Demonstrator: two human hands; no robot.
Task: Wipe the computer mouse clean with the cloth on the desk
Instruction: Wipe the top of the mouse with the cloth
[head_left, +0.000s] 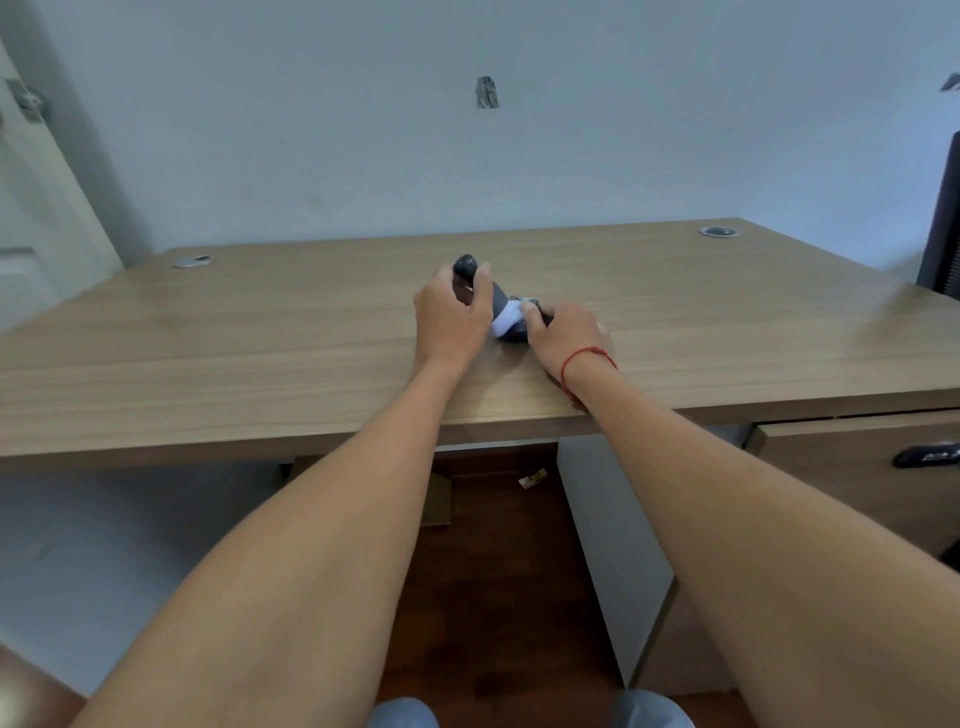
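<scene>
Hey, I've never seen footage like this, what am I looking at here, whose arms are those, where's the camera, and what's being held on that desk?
There is no machine here. A camera worn on a person's head looks forward and down, so the two bare arms are the wearer's own. The wooden desk stands against a pale wall. The left hand grips a dark computer mouse, tilted up off the desktop. The right hand, with a red string at the wrist, grips a grey and white cloth bunched between the hands. Whether cloth and mouse touch is hidden.
</scene>
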